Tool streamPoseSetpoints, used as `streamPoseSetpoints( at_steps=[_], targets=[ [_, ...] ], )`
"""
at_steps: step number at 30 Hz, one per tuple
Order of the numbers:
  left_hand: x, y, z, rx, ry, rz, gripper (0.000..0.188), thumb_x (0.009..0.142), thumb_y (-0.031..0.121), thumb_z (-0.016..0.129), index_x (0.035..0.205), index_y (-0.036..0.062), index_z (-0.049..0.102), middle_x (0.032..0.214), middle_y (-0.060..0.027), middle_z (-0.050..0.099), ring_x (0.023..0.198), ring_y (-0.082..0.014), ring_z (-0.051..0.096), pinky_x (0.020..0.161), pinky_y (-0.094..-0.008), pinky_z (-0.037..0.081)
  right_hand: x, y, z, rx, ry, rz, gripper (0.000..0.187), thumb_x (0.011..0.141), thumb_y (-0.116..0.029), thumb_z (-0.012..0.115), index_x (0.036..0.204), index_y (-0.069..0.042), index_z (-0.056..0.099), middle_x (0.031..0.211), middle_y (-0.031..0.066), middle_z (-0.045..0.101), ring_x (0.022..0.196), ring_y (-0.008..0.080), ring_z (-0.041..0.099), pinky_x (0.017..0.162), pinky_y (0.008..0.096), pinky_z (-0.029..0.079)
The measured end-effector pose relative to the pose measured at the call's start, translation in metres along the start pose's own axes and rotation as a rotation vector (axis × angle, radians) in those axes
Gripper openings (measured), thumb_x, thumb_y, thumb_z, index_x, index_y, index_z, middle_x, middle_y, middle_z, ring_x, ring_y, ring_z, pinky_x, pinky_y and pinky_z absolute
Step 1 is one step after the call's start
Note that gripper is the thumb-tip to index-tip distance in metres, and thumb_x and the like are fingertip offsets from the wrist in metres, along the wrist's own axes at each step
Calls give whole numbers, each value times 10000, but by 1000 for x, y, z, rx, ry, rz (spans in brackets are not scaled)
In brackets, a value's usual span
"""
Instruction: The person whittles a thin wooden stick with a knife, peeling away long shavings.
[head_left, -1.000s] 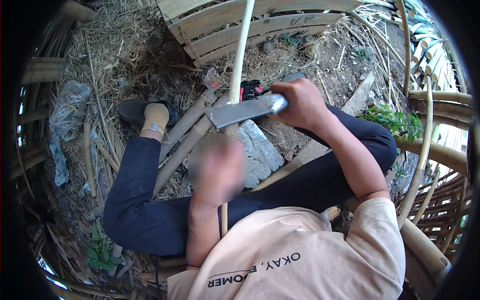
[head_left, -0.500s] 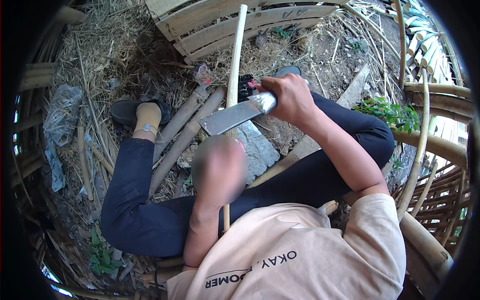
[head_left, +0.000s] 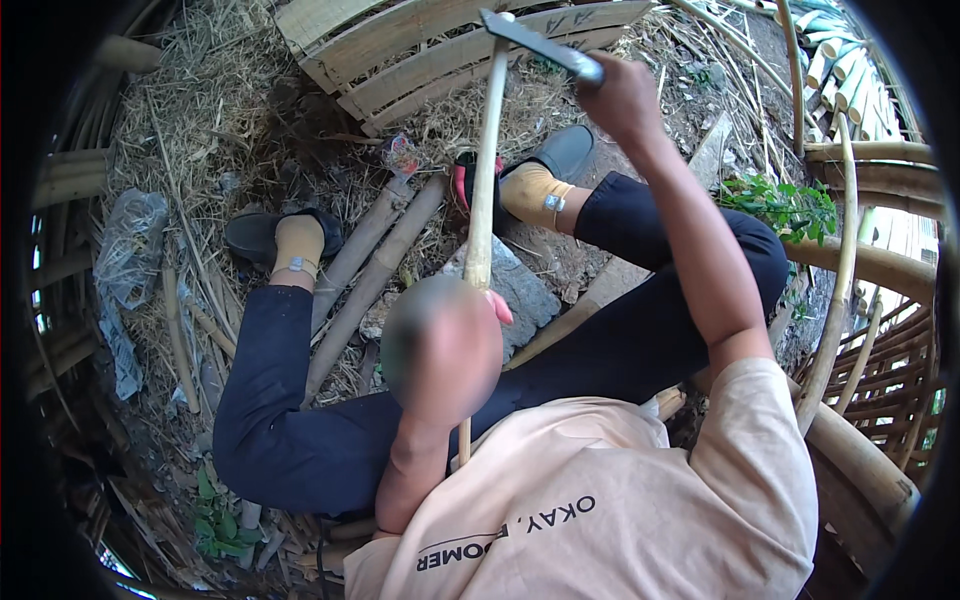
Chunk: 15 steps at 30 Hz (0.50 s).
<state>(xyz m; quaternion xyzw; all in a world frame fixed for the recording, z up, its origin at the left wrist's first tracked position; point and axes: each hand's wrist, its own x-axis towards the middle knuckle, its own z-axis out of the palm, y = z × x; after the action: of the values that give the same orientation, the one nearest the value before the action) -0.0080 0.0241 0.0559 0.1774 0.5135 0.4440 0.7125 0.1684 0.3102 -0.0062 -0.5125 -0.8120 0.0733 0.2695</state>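
A long, pale stick (head_left: 487, 170) stretches from my shirt front away past the flat stone. My left hand (head_left: 447, 362), largely blurred over, grips its near part, with the thumb showing at the right side. In my right hand (head_left: 624, 100) is a broad, square-ended knife (head_left: 540, 47). Its grey blade reaches left to the stick's far tip; I cannot tell whether the two touch. The grey flat stone (head_left: 522, 290) lies on the ground beyond my left hand, partly under the stick.
A slatted wooden crate (head_left: 400, 60) stands beyond the stick's far end. Two thick poles (head_left: 375, 265) lie left of the stone. Crumpled clear plastic (head_left: 132, 250) is farther left. Cut bamboo pieces (head_left: 850, 85) are piled at the far right. My legs bend around the work spot.
My right hand has carried the knife away from me, from near my left hand to the stick's far end. The blade is now seen more edge-on. My left hand has stayed nearly in place.
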Motion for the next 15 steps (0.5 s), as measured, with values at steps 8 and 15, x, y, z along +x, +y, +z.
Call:
streamPoseSetpoints(
  at_steps=[8,15],
  targets=[
    [10,5,-11,-2,-23,98,304,1103,357,422,1129,67,508,637,86,316,448,13,232,380,-188,169,-24,-23,-30,268,-260,116,373,944,-400,709,932,-31,761,600,156,630,528,244,627,560,392,478],
    [12,6,-21,23,76,109,271,1108,345,413,1126,93,512,663,73,360,473,20,252,391,-181,174,-56,-74,-20,142,-533,-350,146,677,-184,739,787,-110,678,662,124,663,682,361,685,655,477,548]
  ],
)
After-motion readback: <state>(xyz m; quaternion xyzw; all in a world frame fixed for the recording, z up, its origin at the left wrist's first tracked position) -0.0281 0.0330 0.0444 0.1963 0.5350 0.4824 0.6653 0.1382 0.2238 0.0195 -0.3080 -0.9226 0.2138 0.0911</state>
